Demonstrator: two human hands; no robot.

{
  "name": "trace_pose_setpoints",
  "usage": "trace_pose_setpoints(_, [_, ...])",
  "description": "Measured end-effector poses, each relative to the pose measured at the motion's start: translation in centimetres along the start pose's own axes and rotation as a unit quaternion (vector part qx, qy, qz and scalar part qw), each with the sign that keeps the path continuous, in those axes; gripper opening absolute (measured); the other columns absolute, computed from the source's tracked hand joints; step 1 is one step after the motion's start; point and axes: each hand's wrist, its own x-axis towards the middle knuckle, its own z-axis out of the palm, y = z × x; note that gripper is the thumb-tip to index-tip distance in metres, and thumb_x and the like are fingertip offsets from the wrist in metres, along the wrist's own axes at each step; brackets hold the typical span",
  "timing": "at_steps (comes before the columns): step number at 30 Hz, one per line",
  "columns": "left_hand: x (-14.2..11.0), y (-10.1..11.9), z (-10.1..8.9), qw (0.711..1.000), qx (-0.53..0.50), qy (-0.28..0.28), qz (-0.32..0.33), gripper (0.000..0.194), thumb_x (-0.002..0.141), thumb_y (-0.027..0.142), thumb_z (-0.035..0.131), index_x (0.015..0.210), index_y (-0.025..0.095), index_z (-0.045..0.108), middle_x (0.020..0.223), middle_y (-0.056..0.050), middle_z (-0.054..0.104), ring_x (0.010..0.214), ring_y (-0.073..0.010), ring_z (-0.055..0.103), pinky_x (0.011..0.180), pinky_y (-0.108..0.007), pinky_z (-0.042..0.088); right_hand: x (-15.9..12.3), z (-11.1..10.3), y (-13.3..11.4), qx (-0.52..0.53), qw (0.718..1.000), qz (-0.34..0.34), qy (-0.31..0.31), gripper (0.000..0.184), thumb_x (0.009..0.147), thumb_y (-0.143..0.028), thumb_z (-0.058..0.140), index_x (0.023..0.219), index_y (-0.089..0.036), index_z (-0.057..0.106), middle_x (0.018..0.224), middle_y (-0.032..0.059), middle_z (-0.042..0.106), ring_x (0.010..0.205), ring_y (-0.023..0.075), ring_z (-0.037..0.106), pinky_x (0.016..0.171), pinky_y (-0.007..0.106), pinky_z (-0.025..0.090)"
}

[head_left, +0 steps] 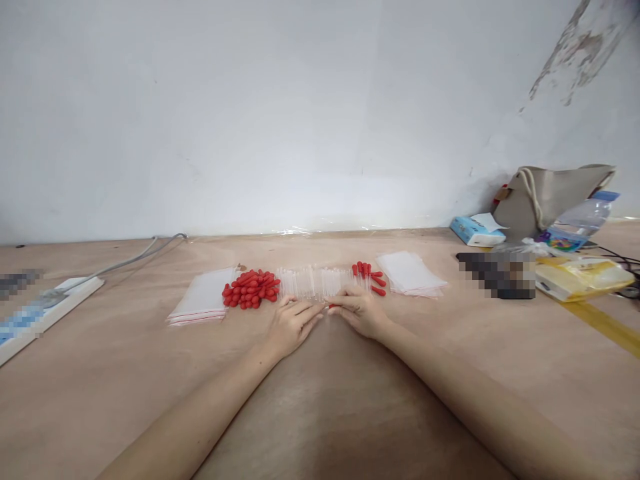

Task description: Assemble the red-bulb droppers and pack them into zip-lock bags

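My left hand (293, 325) and my right hand (363, 312) meet fingertip to fingertip just above the table. A small red rubber bulb (331, 306) shows in the pinch of my right hand, mostly covered by the fingers. The left fingers are closed around what looks like a thin clear tube, largely hidden. Behind the hands lie rows of thin clear tubes (303, 281). To their left is a heap of red rubber bulbs (250, 288). On the right, several clear tubes with red bulbs (369, 273) fitted on their ends lie together.
Stacks of clear zip bags stand left (200, 297) and right (413, 272). Further right are a phone-like dark object (495, 275), a tissue pack (475, 231), a yellow pack (583, 277), a bottle (583, 220) and a bag (560, 193). A power strip (75, 300) lies left.
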Motion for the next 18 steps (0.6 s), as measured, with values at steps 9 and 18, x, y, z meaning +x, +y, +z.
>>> trace_pose_setpoints(9, [0.0, 0.3, -0.6, 0.993, -0.066, -0.054, -0.079, 0.034, 0.086, 0.030, 0.046, 0.117, 0.018, 0.048, 0.094, -0.007, 0.064, 0.085, -0.0187, 0.057, 0.078, -0.035, 0.039, 3.7, -5.2, 3.6, 0.197, 0.934, 0.246, 0.171, 0.033, 0.076, -0.043, 0.051, 0.099, -0.019, 0.045, 0.070, -0.0020, 0.053, 0.064, 0.0109, 0.053, 0.061, 0.025, 0.042])
trace_pose_setpoints(18, [0.2, 0.4, -0.6, 0.988, -0.063, -0.092, -0.107, 0.026, 0.086, 0.030, 0.043, 0.107, 0.021, 0.056, 0.096, -0.005, 0.064, 0.089, -0.0195, 0.055, 0.079, -0.036, 0.039, 4.4, -6.5, 8.5, -0.088, 0.919, 0.381, 0.050, 0.019, 0.073, -0.037, 0.053, 0.080, -0.020, 0.054, 0.059, -0.0023, 0.056, 0.059, 0.0129, 0.053, 0.057, 0.025, 0.036])
